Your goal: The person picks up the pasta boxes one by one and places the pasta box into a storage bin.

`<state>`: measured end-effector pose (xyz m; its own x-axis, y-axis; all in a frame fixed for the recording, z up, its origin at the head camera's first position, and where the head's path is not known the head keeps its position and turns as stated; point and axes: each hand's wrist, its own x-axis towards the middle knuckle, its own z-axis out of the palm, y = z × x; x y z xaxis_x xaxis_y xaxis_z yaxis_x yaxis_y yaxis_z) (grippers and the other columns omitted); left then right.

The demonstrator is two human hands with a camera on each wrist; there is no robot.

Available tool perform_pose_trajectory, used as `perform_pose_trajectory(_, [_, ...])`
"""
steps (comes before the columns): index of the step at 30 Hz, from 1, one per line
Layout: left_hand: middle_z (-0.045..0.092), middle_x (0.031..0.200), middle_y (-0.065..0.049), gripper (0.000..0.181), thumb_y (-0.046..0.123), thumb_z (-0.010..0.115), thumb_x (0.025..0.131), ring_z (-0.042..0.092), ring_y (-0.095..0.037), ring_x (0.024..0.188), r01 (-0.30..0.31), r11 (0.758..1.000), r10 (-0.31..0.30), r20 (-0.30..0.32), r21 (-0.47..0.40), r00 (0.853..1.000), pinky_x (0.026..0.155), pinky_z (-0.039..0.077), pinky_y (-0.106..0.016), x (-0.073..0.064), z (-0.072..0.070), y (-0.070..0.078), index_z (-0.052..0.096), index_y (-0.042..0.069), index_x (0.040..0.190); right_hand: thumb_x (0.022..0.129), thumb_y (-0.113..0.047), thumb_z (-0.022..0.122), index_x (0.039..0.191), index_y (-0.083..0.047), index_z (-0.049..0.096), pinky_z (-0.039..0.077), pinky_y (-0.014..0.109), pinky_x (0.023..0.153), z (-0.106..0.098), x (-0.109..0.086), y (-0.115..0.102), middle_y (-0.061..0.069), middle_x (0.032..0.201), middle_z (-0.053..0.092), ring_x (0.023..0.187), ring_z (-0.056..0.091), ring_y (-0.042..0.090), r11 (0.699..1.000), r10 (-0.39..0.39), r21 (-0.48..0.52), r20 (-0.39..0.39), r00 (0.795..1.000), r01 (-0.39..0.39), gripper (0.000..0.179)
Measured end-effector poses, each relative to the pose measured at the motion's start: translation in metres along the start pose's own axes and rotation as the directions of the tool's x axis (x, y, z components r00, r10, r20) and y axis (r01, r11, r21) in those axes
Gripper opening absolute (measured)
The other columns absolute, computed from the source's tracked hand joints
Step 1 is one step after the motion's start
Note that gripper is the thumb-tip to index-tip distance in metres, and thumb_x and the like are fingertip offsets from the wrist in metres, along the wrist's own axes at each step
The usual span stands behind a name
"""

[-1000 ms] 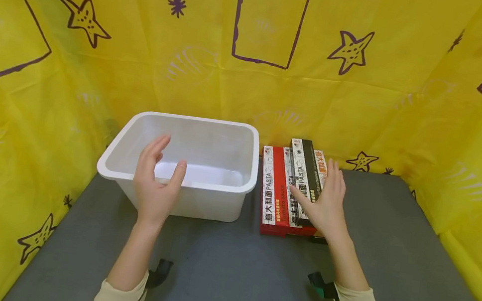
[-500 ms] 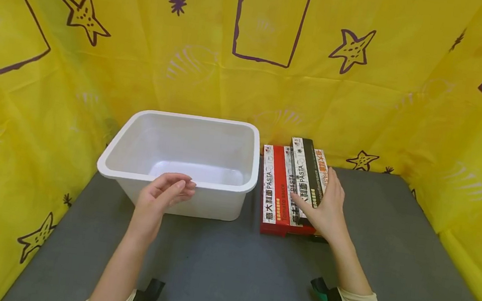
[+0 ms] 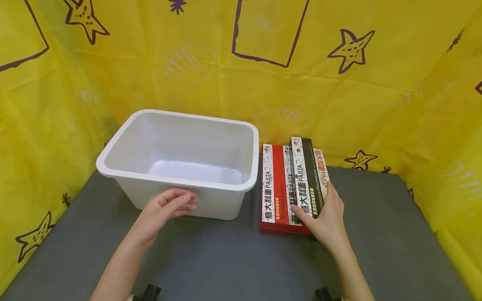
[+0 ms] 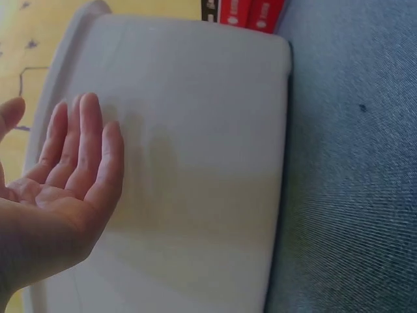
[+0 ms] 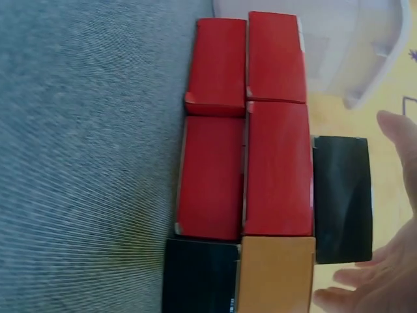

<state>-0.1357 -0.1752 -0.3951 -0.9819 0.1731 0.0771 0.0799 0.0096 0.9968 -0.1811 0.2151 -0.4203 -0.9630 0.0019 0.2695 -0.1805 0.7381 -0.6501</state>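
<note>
My right hand point(image 3: 327, 221) straddles the near end of a black-and-white pasta box point(image 3: 305, 178), thumb by its left side and fingers along its right. In the right wrist view, the thumb point(image 5: 401, 140) stands just above the level of that box's top, and the fingertips point(image 5: 352, 277) are right at its side. The box lies on top of stacked pasta boxes, red ones point(image 3: 278, 190) at the left and an orange-and-white one point(image 3: 321, 168) at the right. My left hand point(image 3: 168, 207) holds nothing, fingers relaxed, in front of a white plastic tub point(image 3: 212, 202).
The tub stands left of the boxes, with nothing in its visible interior. Both rest on a dark grey table point(image 3: 231, 270). Yellow cloth point(image 3: 266, 93) with starfish drawings encloses the back and sides. In the right wrist view, a lower black box point(image 5: 202, 277) shows under the orange one.
My left hand has come down from over the tub's front rim to before its front wall, fingers drawing together. My right hand has moved slightly nearer and lower around the top box.
</note>
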Motion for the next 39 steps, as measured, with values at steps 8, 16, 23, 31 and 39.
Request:
perform_pose_trajectory(8, [0.073, 0.103, -0.002, 0.037, 0.023, 0.059, 0.099, 0.069, -0.019, 0.096, 0.024, 0.996, -0.032, -0.093, -0.087, 0.995, 0.089, 0.053, -0.031, 0.009, -0.004, -0.003, 0.060, -0.009, 0.116, 0.073, -0.042, 0.082, 0.147, 0.010, 0.021, 0.023, 0.061, 0.108, 0.009, -0.004, 0.007, 0.032, 0.144, 0.034, 0.131, 0.031, 0.049, 0.999, -0.004, -0.041, 0.011, 1.000, 0.005, 0.109])
perform_pose_trajectory(16, [0.075, 0.091, -0.003, 0.033, 0.025, 0.060, 0.099, 0.071, -0.024, 0.093, -0.028, 0.992, 0.009, -0.147, -0.126, 0.989, 0.087, 0.053, -0.032, 0.016, 0.000, -0.003, 0.068, -0.007, 0.102, 0.071, -0.043, 0.083, 0.148, 0.008, 0.018, 0.025, 0.061, 0.107, 0.011, -0.007, 0.009, 0.031, 0.145, 0.033, 0.132, 0.030, 0.047, 0.999, 0.021, -0.038, 0.040, 0.999, -0.020, 0.113])
perform_pose_trajectory(23, [0.075, 0.088, -0.005, 0.038, 0.029, 0.058, 0.099, 0.071, -0.027, 0.090, -0.046, 0.990, 0.021, -0.182, -0.136, 0.983, 0.087, 0.054, -0.032, 0.017, 0.000, -0.004, 0.072, -0.005, 0.094, 0.070, -0.039, 0.086, 0.149, 0.007, 0.019, 0.034, 0.059, 0.102, 0.012, -0.004, 0.010, 0.029, 0.140, 0.041, 0.125, 0.041, 0.044, 0.999, -0.013, -0.030, 0.039, 0.999, 0.014, 0.113])
perform_pose_trajectory(31, [0.075, 0.084, -0.008, 0.037, 0.026, 0.058, 0.099, 0.072, -0.024, 0.081, -0.051, 0.983, 0.009, -0.230, -0.178, 0.973, 0.084, 0.055, -0.032, 0.021, 0.002, -0.005, 0.074, -0.002, 0.081, 0.071, -0.038, 0.085, 0.152, 0.003, 0.014, 0.035, 0.059, 0.102, 0.010, -0.007, 0.007, 0.028, 0.148, 0.035, 0.129, 0.039, 0.044, 0.997, 0.070, -0.011, 0.051, 0.996, -0.070, 0.115])
perform_pose_trajectory(39, [0.075, 0.083, -0.008, 0.036, 0.026, 0.060, 0.099, 0.072, -0.024, 0.081, -0.047, 0.983, 0.001, -0.249, -0.180, 0.968, 0.085, 0.055, -0.033, 0.020, 0.003, -0.004, 0.074, 0.000, 0.079, 0.070, -0.041, 0.087, 0.154, -0.008, 0.015, 0.039, 0.057, 0.097, 0.003, -0.013, 0.003, 0.022, 0.148, 0.039, 0.125, 0.045, 0.040, 0.987, 0.152, 0.056, -0.008, 0.988, -0.152, 0.115])
